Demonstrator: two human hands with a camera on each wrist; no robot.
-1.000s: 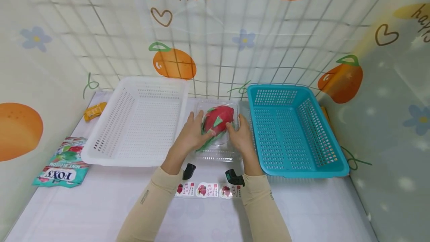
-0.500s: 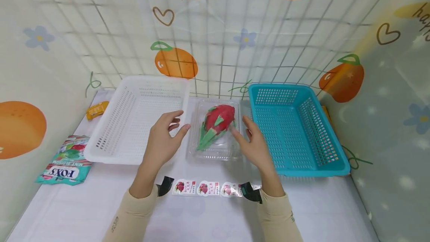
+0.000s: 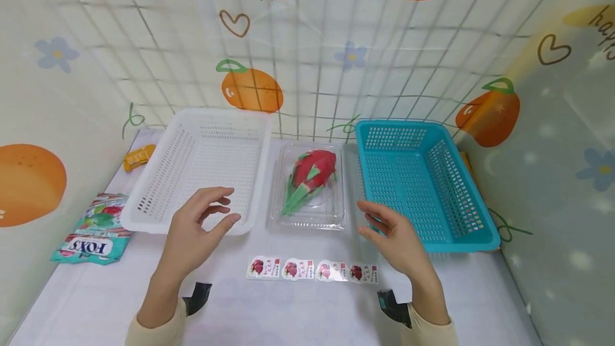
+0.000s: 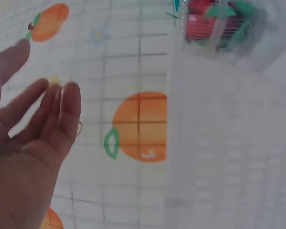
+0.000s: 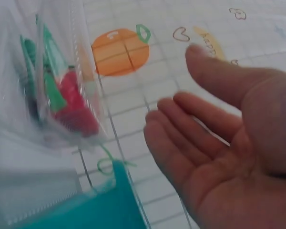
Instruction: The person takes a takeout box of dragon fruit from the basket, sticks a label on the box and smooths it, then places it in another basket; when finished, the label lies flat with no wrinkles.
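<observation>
A red dragon fruit [image 3: 314, 172] with green scales lies in a clear plastic box [image 3: 307, 223] at the middle of the table. Left of the box and nearer the person, the left hand [image 3: 197, 231] hovers with loosely bent fingers over the white basket's near edge, holding nothing. The right hand [image 3: 396, 239] is held likewise near the teal basket's front left corner. Both wrist views show bare palms, the left hand [image 4: 33, 138] and the right hand [image 5: 214, 143]. A strip of dragon fruit stickers [image 3: 312, 270] lies in front of the box.
A white basket [image 3: 144, 196] stands left of the box, a teal basket [image 3: 480, 212] right of it. A FOX'S candy bag [image 3: 91, 234] and a small orange packet [image 3: 139, 158] lie at the far left. A wire grid behind a printed sheet [image 3: 307, 41] closes off the back.
Both hands have let go of the dragon fruit in the box and drawn back toward the person, moving apart to left and right. The whole sticker strip is now uncovered.
</observation>
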